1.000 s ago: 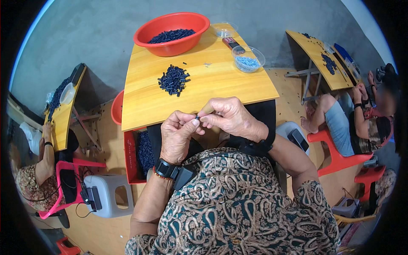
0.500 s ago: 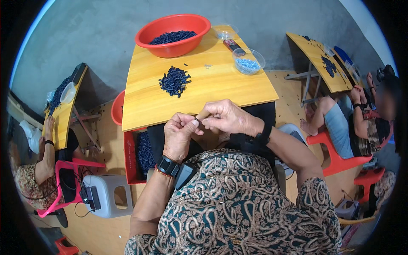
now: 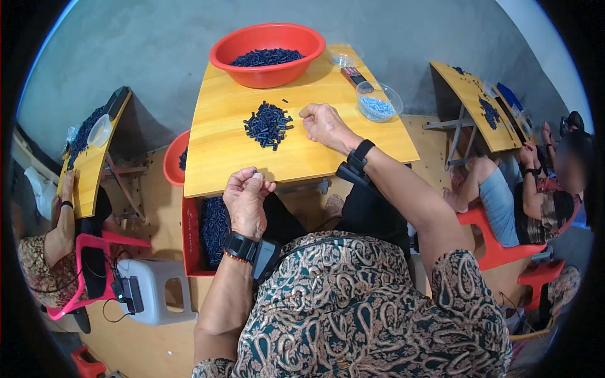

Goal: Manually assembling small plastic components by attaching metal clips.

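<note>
Worn on the head, looking steeply down and forward through a wide fisheye lens, close above the hands and the yellow table (image 3: 227, 157). Upright and unmirrored, with straight edges bowing toward the rim and neighbouring tables far left and right. Only one view, nothing shared.
</note>
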`<move>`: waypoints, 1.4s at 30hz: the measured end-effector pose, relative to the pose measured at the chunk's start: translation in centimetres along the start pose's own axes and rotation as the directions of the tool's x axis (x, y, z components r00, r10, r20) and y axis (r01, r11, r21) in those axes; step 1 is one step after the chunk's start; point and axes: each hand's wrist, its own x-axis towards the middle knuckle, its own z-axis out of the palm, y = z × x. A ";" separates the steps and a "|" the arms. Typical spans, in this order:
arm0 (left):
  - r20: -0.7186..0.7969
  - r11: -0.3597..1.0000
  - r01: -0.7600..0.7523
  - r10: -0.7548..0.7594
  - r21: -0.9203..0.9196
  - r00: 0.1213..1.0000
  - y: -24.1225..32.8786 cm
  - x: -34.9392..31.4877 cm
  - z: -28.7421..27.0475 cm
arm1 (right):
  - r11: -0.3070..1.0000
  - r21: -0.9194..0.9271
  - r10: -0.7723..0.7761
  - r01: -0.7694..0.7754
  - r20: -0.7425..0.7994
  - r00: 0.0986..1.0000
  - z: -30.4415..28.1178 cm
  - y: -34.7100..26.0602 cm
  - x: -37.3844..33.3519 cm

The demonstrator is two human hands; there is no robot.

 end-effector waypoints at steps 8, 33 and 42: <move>-0.007 1.000 -0.017 0.017 -0.004 1.000 -0.1 -0.4 0.4 | 0.999 0.005 0.036 -0.036 -0.026 0.999 0.2 -0.4 2.7; -0.027 0.999 0.037 -0.036 0.035 0.999 0.0 -0.3 0.3 | 0.997 0.042 -0.062 0.062 0.007 0.998 0.0 0.9 2.5; 0.188 0.998 -0.028 0.018 0.051 0.982 -0.3 -1.0 1.3 | 0.744 0.632 0.074 -0.214 0.241 0.968 -1.2 -4.7 -5.0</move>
